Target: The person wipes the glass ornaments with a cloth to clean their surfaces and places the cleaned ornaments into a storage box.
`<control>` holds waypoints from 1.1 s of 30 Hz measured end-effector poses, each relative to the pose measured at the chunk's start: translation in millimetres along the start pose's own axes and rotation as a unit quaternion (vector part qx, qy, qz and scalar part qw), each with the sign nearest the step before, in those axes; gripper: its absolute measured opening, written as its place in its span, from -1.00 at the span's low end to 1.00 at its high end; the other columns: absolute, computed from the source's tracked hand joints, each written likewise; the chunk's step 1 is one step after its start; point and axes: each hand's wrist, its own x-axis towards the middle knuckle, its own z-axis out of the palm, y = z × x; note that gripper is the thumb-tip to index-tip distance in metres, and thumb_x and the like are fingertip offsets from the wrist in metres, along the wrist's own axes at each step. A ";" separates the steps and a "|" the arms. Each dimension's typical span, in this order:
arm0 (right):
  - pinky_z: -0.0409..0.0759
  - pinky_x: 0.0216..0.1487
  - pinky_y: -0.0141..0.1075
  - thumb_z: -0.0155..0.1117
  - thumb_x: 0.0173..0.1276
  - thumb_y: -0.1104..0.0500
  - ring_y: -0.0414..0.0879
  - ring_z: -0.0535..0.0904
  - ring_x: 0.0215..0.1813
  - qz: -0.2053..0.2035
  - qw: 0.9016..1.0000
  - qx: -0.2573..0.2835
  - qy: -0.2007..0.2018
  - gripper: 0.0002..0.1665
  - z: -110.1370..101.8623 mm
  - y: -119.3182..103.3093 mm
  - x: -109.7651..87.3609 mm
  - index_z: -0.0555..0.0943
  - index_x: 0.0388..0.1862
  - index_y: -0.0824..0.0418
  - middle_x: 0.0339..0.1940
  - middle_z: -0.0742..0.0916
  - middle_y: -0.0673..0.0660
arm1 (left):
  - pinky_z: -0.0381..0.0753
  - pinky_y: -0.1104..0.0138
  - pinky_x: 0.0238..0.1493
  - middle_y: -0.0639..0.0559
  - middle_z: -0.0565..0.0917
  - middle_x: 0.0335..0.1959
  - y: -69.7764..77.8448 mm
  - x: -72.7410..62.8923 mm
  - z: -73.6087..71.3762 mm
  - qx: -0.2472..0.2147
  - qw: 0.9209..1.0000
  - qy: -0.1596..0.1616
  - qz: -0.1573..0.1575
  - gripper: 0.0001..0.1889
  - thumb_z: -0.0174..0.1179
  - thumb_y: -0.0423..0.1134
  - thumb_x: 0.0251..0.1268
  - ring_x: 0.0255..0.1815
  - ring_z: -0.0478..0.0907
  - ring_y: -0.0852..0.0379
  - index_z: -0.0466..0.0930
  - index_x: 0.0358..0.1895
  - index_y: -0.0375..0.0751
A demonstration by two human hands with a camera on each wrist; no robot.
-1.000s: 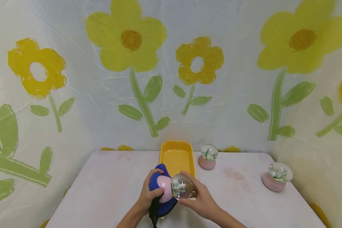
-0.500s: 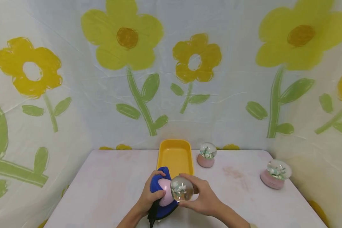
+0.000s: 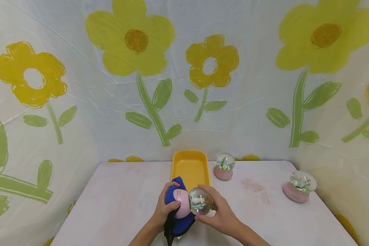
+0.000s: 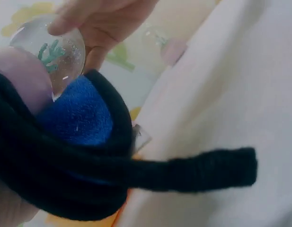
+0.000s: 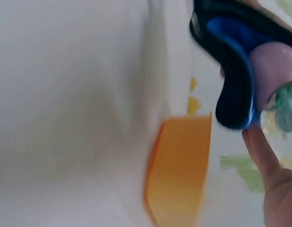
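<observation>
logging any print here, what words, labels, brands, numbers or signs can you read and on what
No text is readable.
Held snow globe, pink base: dark lettering, too small.
White tag by the blue cloth: dark mark, too blurred.
Rightmost snow globe: possible lettering on its base, too faint.

High head view; near wrist views; shared globe

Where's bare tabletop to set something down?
Free: the table left of the yellow tray, and between the rear snow globe and the right-edge globe. Crowded: front center, where left hand and right hand hold a third globe against blue fabric.
</observation>
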 end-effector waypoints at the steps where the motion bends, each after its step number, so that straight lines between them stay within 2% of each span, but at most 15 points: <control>1: 0.65 -0.13 -0.26 0.59 0.03 0.08 0.03 0.54 0.11 -0.040 0.998 -0.044 -0.004 0.00 -1.7 -1.1 -0.5 0.30 0.43 -0.04 0.32 0.46 0.07 | 0.56 0.09 -0.01 -0.21 0.42 0.10 -0.3 0.4 -0.1 -0.006 1.000 -0.002 0.000 -0.42 0.12 -0.10 0.16 0.05 0.47 -0.12 0.22 0.25 -0.14; 3: 0.61 -0.03 -0.24 0.52 0.11 0.01 0.05 0.54 0.15 -0.135 0.979 -0.152 -0.008 -0.14 -5.6 -2.6 -0.8 0.37 0.39 -0.02 0.33 0.45 0.11 | 0.55 0.07 -0.02 -0.24 0.43 0.08 -1.1 1.0 -0.4 -0.015 1.000 -0.005 0.001 -0.42 0.13 -0.13 0.17 0.04 0.47 -0.14 0.22 0.25 -0.19; 7: 0.60 -0.02 -0.16 0.22 0.40 -0.04 0.10 0.54 0.17 -0.307 0.898 -0.316 -0.006 -0.51 -13.1 -3.9 3.3 0.47 0.29 -0.08 0.33 0.47 0.22 | 0.55 0.06 -0.04 -0.24 0.44 0.06 -2.1 3.5 0.2 -0.016 1.000 0.001 -0.005 -0.45 0.15 -0.19 0.17 0.02 0.48 -0.13 0.26 0.24 -0.21; 8: 0.61 -0.03 -0.14 0.20 0.42 -0.03 0.12 0.54 0.16 -0.330 0.885 -0.329 -0.003 -0.55 -14.8 -3.7 5.2 0.49 0.27 -0.10 0.31 0.48 0.25 | 0.56 0.07 -0.05 -0.22 0.43 0.06 -2.0 4.4 0.7 -0.014 1.000 0.003 -0.009 -0.45 0.15 -0.18 0.19 0.02 0.48 -0.11 0.26 0.24 -0.20; 9: 0.62 -0.04 -0.12 0.21 0.41 -0.03 0.13 0.54 0.16 -0.338 0.882 -0.329 -0.002 -0.56 -15.8 -3.5 7.0 0.51 0.25 -0.12 0.29 0.49 0.27 | 0.56 0.08 -0.05 -0.21 0.43 0.07 -1.8 5.3 1.3 -0.011 1.000 0.005 -0.013 -0.46 0.15 -0.18 0.20 0.02 0.48 -0.10 0.26 0.25 -0.19; 11: 0.62 -0.05 -0.11 0.38 0.29 0.00 0.12 0.56 0.14 -0.318 0.897 -0.309 -0.003 -0.47 -16.9 -3.1 9.5 0.52 0.25 -0.12 0.28 0.50 0.26 | 0.55 0.08 -0.04 -0.21 0.43 0.08 -1.3 6.6 3.0 -0.007 1.000 0.008 -0.012 -0.46 0.16 -0.17 0.20 0.03 0.47 -0.10 0.27 0.24 -0.20; 15: 0.65 -0.11 -0.18 0.67 -0.11 0.07 0.03 0.58 0.08 -0.162 0.972 -0.171 -0.008 -0.16 -13.3 -3.1 10.6 0.55 0.23 -0.08 0.23 0.54 0.10 | 0.56 0.11 -0.06 -0.25 0.44 0.07 -0.7 6.0 5.3 0.017 1.000 0.012 0.019 -0.45 0.23 -0.19 0.14 0.01 0.47 -0.13 0.30 0.20 -0.20; 17: 0.66 -0.22 -0.26 0.69 -0.16 0.10 -0.03 0.58 0.00 -0.065 0.994 -0.088 0.005 -0.11 -9.6 -3.6 9.3 0.55 0.24 -0.10 0.17 0.57 0.01 | 0.59 0.14 -0.08 -0.25 0.45 0.07 -1.5 4.7 5.3 0.045 0.998 0.013 0.040 -0.44 0.25 -0.18 0.11 -0.01 0.49 -0.13 0.32 0.20 -0.15; 20: 0.62 -0.37 -0.31 0.67 -0.12 0.12 -0.05 0.54 -0.06 0.031 0.999 0.001 0.029 -0.14 -3.4 -4.6 4.8 0.54 0.24 -0.12 0.10 0.59 -0.04 | 0.62 0.21 -0.12 -0.20 0.46 0.08 -2.7 2.8 4.5 0.091 0.994 0.015 0.061 -0.41 0.28 -0.14 0.05 -0.01 0.50 -0.12 0.33 0.20 -0.06; 23: 0.63 -0.22 -0.28 0.63 -0.05 0.08 -0.03 0.53 0.03 0.021 0.999 -0.019 0.030 -0.20 0.3 -5.8 -0.4 0.55 0.24 -0.12 0.16 0.55 -0.01 | 0.62 0.19 -0.13 -0.23 0.46 0.08 -3.0 2.5 4.3 0.101 0.992 0.016 0.068 -0.40 0.30 -0.18 0.03 -0.01 0.50 -0.16 0.33 0.20 -0.09; 26: 0.62 -0.04 -0.19 0.51 0.13 -0.01 0.03 0.53 0.13 -0.110 0.984 -0.138 0.012 -0.41 -0.6 -3.6 -2.4 0.59 0.18 -0.11 0.25 0.50 0.09 | 0.60 0.16 -0.12 -0.23 0.44 0.08 -1.3 4.3 5.8 0.083 0.996 0.020 0.039 -0.40 0.32 -0.19 0.05 -0.01 0.49 -0.14 0.34 0.20 -0.10; 29: 0.64 -0.09 -0.16 0.22 0.41 0.02 0.16 0.55 0.13 -0.290 0.919 -0.267 0.018 -0.66 -4.2 0.8 0.3 0.61 0.15 -0.10 0.26 0.51 0.26 | 0.56 0.13 -0.09 -0.21 0.42 0.10 0.8 6.4 6.4 0.053 0.998 0.021 -0.006 -0.42 0.30 -0.17 0.10 0.00 0.47 -0.10 0.33 0.22 -0.09; 31: 0.66 -0.17 -0.17 0.08 0.50 0.05 0.22 0.55 0.12 -0.363 0.880 -0.306 0.026 -0.70 -4.4 3.4 3.7 0.62 0.13 -0.10 0.24 0.52 0.32 | 0.55 0.12 -0.09 -0.22 0.42 0.09 1.1 6.2 4.7 0.039 0.999 0.023 -0.024 -0.43 0.28 -0.17 0.13 -0.01 0.47 -0.10 0.33 0.23 -0.11; 32: 0.66 -0.18 -0.18 0.10 0.49 0.07 0.24 0.55 0.13 -0.379 0.873 -0.307 0.028 -0.70 -3.8 4.2 5.3 0.62 0.13 -0.08 0.24 0.53 0.33 | 0.55 0.12 -0.09 -0.22 0.42 0.09 1.0 5.4 3.4 0.035 0.999 0.023 -0.028 -0.44 0.27 -0.18 0.13 -0.01 0.47 -0.10 0.33 0.23 -0.12; 33: 0.66 -0.17 -0.20 0.15 0.46 0.06 0.21 0.55 0.13 -0.371 0.878 -0.301 0.024 -0.69 -2.6 4.4 6.1 0.61 0.14 -0.09 0.25 0.52 0.30 | 0.55 0.12 -0.09 -0.23 0.42 0.08 0.6 4.3 1.9 0.035 0.999 0.022 -0.027 -0.44 0.26 -0.18 0.13 -0.01 0.47 -0.10 0.32 0.22 -0.14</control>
